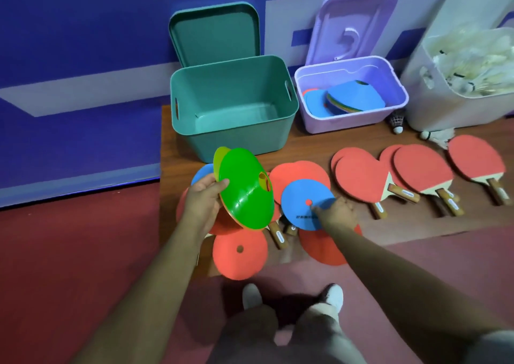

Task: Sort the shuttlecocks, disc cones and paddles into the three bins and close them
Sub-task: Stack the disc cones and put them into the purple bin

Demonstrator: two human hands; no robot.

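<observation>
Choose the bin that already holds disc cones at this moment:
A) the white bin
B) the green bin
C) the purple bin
C: the purple bin holds stacked disc cones, blue on top, while the green bin shows only its bare floor and the white bin holds shuttlecocks.

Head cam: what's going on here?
A person is sorting gear on a table. The left grip holds a stack of disc cones, green on top. The right grip pinches a blue disc cone lying over paddles. The purple bin holds cones, the white bin shuttlecocks, and the green bin is empty; all three stand open. Two loose shuttlecocks lie on the table.
</observation>
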